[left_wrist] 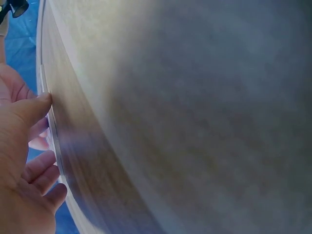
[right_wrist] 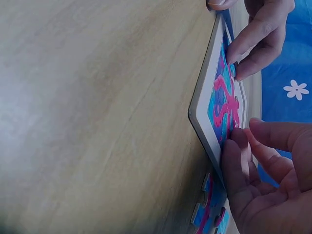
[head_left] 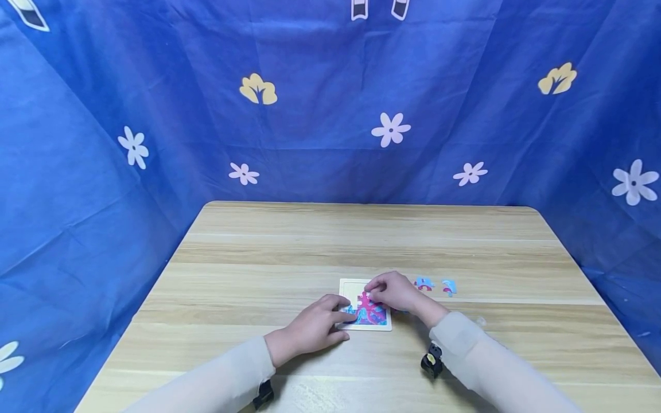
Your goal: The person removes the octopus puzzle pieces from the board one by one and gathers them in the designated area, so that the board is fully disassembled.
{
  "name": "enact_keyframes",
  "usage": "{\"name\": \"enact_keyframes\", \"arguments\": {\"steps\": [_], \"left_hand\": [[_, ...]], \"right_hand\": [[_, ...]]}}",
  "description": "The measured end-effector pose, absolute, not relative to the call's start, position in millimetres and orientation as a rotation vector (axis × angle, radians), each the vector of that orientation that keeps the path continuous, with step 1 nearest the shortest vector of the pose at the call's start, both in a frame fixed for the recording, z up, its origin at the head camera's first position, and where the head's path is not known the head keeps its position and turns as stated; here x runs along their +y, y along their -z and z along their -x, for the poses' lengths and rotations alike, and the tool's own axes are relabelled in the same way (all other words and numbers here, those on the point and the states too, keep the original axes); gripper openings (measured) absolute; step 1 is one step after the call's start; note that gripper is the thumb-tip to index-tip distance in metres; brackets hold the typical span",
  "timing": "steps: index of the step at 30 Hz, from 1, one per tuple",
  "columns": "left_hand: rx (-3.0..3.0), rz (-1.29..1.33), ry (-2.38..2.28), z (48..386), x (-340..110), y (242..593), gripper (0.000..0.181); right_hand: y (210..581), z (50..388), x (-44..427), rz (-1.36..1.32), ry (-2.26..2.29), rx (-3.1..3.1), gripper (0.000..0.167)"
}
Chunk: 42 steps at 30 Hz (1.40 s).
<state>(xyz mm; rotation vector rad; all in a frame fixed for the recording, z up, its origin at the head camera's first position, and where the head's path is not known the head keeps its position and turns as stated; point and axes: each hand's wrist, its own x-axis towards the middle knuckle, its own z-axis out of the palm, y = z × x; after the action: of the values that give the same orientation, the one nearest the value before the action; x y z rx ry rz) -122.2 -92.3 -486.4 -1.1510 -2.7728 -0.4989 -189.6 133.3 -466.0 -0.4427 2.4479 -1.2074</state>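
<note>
Touching one puzzle (head_left: 370, 315): left hand (head_left: 314, 326), fingers spread | right hand (head_left: 396, 291): grip unclear | 3+ loose pieces (head_left: 424, 283)

Left hand (left_wrist: 19, 141) near, thumb (left_wrist: 36, 107) at thin edge of flat board (left_wrist: 55, 139), seen almost edge-on; cannot tell whether touching. Three fingertips (left_wrist: 48, 158), slightly bent, lie close to same edge. Right hand (left_wrist: 14, 85) farther off, partly hidden behind left. Pale sleeve (left_wrist: 3, 27) and dark device (left_wrist: 19, 7) show near its wrist. Blue cloth (left_wrist: 22, 39) hangs far behind both hands. Wooden tabletop (left_wrist: 195, 122) spreads wide to right, blurred, partly shadowed.
</note>
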Motion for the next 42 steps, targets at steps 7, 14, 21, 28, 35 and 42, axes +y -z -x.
{"name": "enact_keyframes", "arguments": {"steps": [7, 14, 21, 28, 35, 42], "left_hand": [[-2.766, 1.15, 0.505, 122.3, -92.8, 488.1, 0.038], [-2.76, 1.158, 0.503, 123.0, -92.6, 488.0, 0.037], [-2.766, 1.154, 0.508, 123.1, -92.5, 487.9, 0.037], [-2.761, 1.16, 0.517, 123.6, -92.7, 488.4, 0.037], [-2.763, 1.16, 0.508, 124.2, -92.9, 488.9, 0.038], [-2.768, 1.16, 0.515, 123.9, -92.6, 488.1, 0.038]], "right_hand": [[467.0, 190.7, 129.3, 0.441, 1.128, 2.492, 0.015], [466.7, 191.2, 127.5, 0.437, 1.105, 2.497, 0.013], [465.2, 192.2, 126.8, 0.43, 1.162, 2.466, 0.012], [463.7, 192.8, 128.4, 0.434, 1.202, 2.428, 0.012], [464.3, 195.3, 133.4, 0.463, 1.312, 2.345, 0.01], [465.2, 197.5, 145.8, 0.429, 1.408, 2.256, 0.013]]}}
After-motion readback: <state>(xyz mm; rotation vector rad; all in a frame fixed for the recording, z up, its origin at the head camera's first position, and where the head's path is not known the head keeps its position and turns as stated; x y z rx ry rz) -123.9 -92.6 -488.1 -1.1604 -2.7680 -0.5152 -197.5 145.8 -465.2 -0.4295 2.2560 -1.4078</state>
